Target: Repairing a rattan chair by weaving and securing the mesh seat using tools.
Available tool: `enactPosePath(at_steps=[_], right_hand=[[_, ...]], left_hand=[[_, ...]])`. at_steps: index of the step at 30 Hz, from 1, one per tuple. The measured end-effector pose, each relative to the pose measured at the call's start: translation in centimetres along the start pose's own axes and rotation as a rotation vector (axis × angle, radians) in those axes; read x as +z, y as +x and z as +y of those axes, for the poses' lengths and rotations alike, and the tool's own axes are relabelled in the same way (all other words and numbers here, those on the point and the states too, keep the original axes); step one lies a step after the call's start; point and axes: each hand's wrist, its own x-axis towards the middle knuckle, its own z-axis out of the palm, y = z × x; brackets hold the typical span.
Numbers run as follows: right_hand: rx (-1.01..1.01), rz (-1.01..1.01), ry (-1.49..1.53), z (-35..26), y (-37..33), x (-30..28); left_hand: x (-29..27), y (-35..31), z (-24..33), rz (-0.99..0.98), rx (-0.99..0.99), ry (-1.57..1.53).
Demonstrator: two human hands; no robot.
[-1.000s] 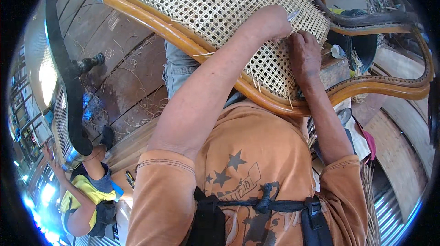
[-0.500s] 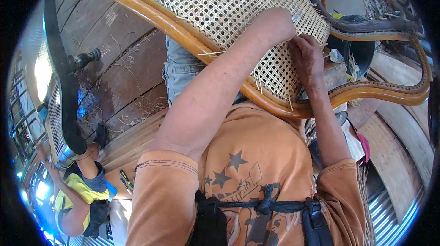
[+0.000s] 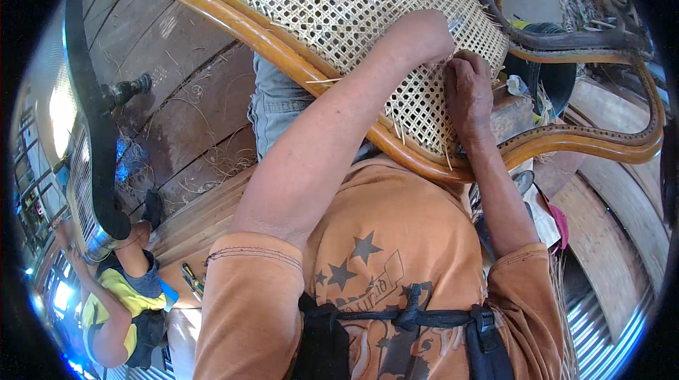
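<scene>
A woven cane panel (image 3: 332,19) stretches over a curved, varnished wooden chair frame (image 3: 283,61), which lies across my lap. My left hand (image 3: 428,37) is closed above the weave near the panel's right edge, its fingers turned away from view. A small shiny tip (image 3: 455,25) sticks out beside it; what it belongs to is hidden. Close against it, my right hand (image 3: 471,86) rests on the panel with thumb and fingers pinched together. Whatever lies between those fingertips is too small to make out. Loose cane ends (image 3: 399,129) poke up along the near frame edge.
A curved armrest (image 3: 601,141) with a row of holes reaches out on the right, near a dark bucket (image 3: 559,83). At left, another person (image 3: 117,309) in yellow sits by a dark chair frame (image 3: 95,132). Cane scraps litter the plank floor (image 3: 191,111).
My right hand has tilted slightly, its fingers drawn more upright beside the left hand. My left hand has shifted only a little. The chair frame stays in place.
</scene>
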Motion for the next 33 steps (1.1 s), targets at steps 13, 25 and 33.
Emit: enactPosePath(at_steps=[13,25,33], right_hand=[[0.586,0.004,0.536,2.1,1.9,-2.9],[0.489,-0.562,0.397,3.6,2.8,-4.6],[0.261,-0.479,0.29,4.7,2.1,-1.1]], left_hand=[[-1.9,-3.5,0.2,0.036,0.079,-0.12],[-3.7,-7.6,-0.3,-0.016,0.044,0.33],[-4.1,-6.8,-0.3,-0.145,0.012,0.395]])
